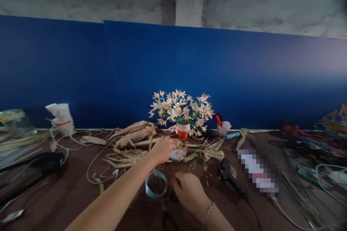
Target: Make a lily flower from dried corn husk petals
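My left hand [164, 148] reaches across to the pile of dry husk strips [135, 137], its fingers bent downward and closed. Its fingertips are hidden, so I cannot make out what they hold. Just right of it lies a small round pale-blue thing [176, 155]. Nearer to me, my right hand [189, 189] is low over the table with curled fingers, a bracelet at the wrist; whatever is in them is hidden. Between my forearms stands a light-blue ribbon-like ring [156, 184]. Behind the hands, cream husk-like flowers [177, 110] rise from a red-and-white cup [183, 131].
A black glue gun [229, 175] lies right of my right hand, beside a blurred-out object [257, 173]. A cup with a red-handled tool [222, 128] stands behind. White cable [90, 173] loops at left. A blue panel [217, 72] backs the brown table [67, 195].
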The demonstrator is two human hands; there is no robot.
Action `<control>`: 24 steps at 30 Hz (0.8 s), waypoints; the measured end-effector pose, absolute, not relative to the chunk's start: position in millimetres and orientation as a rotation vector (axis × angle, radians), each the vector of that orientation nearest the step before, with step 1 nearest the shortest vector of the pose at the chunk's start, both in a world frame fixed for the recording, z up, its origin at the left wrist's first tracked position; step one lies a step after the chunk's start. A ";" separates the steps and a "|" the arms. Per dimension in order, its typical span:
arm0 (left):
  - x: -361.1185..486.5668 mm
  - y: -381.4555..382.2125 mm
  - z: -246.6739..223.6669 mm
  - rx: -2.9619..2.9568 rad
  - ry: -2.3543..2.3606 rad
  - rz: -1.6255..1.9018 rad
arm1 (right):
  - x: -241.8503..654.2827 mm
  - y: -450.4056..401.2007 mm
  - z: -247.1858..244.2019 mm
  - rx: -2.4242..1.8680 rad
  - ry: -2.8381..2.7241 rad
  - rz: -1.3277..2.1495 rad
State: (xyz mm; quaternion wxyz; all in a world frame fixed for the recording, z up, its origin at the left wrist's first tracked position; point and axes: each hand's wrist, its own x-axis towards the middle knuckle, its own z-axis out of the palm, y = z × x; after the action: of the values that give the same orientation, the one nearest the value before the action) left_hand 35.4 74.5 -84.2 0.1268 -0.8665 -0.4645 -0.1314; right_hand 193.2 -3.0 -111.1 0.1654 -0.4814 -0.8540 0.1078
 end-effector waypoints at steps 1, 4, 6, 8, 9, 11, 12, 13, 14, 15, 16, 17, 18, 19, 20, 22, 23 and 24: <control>35.8 74.5 -83.1 -2.505 -1.380 -0.418 | 193.5 -3.7 -111.8 -1.364 -2.429 0.285; 39.7 76.2 -80.3 -2.458 -1.424 -0.458 | 194.9 -4.6 -113.9 -1.324 -2.422 0.279; 44.0 78.7 -79.8 -2.440 -1.403 -0.420 | 195.9 -4.8 -115.1 -1.310 -2.413 0.302; 48.8 82.2 -80.6 -2.415 -1.360 -0.365 | 196.6 -4.9 -116.8 -1.314 -2.401 0.327; 51.1 84.3 -81.5 -2.402 -1.334 -0.332 | 196.8 -4.9 -117.9 -1.314 -2.398 0.337; 54.9 88.9 -83.6 -2.382 -1.285 -0.268 | 196.9 -4.9 -120.3 -1.306 -2.397 0.352; 56.3 91.2 -84.7 -2.377 -1.266 -0.242 | 197.0 -4.9 -121.5 -1.299 -2.396 0.355; 57.3 93.5 -85.6 -2.376 -1.250 -0.221 | 197.0 -4.9 -122.4 -1.287 -2.397 0.359; 58.0 95.5 -86.3 -2.377 -1.237 -0.206 | 197.0 -4.9 -123.1 -1.270 -2.397 0.363; 58.3 97.2 -86.8 -2.378 -1.229 -0.197 | 197.1 -5.0 -123.3 -1.250 -2.393 0.366; 58.4 98.5 -87.0 -2.380 -1.221 -0.191 | 197.2 -5.1 -123.0 -1.233 -2.386 0.367; 58.2 99.4 -86.9 -2.382 -1.212 -0.183 | 197.4 -5.3 -122.3 -1.219 -2.376 0.362; 57.9 99.9 -86.7 -2.384 -1.204 -0.174 | 197.6 -5.4 -121.4 -1.208 -2.366 0.352; 57.4 99.9 -86.4 -2.387 -1.196 -0.166 | 197.8 -5.4 -120.3 -1.202 -2.354 0.335; 56.8 99.7 -86.0 -2.390 -1.188 -0.159 | 198.2 -5.1 -119.2 -1.201 -2.343 0.317; 55.6 98.5 -84.8 -2.394 -1.176 -0.150 | 199.2 -3.7 -117.7 -1.204 -2.317 0.289; 54.9 97.6 -84.0 -2.394 -1.172 -0.149 | 199.9 -2.4 -117.5 -1.209 -2.297 0.282; 54.1 96.6 -83.1 -2.392 -1.169 -0.149 | 200.7 -0.7 -117.6 -1.220 -2.271 0.280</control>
State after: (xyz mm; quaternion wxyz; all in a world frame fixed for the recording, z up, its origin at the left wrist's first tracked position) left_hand 54.1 96.6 -83.1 0.2351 -0.8719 -0.4261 -0.0544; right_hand 200.7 -0.7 -117.6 0.2706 -0.4530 -0.8431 0.1039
